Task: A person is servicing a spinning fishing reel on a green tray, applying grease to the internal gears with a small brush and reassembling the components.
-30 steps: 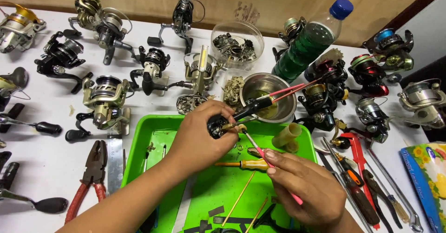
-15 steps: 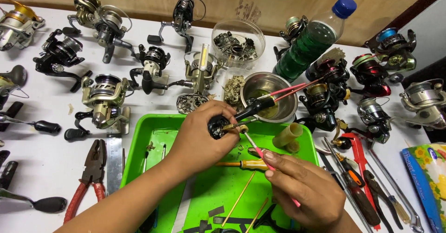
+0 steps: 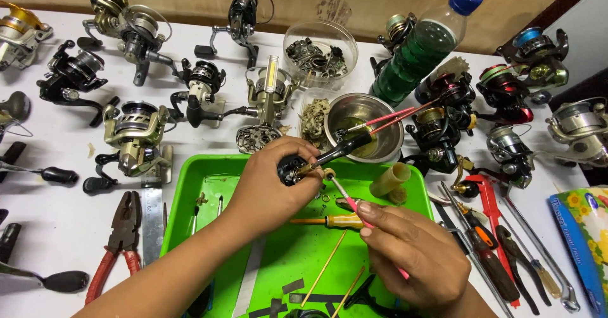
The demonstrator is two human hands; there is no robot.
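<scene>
Left hand (image 3: 269, 188) gripping black reel part (image 3: 297, 166) over green tray's (image 3: 190, 210) far edge, handle slanting up-right, right hand (image 3: 411, 254) pinching pink brush (image 3: 347, 197), tip at part.

green tray (image 3: 285, 267), pink brush (image 3: 345, 194), blue-capped bottle (image 3: 421, 45).

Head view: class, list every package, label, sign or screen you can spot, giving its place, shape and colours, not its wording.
Packet: right edge of the table, flat, blue with yellow sunflowers and a green strip.
Bottle: far side, leaning beside the steel bowl, clear plastic, green liquid, blue cap; no label visible.
No signs or screens.
</scene>
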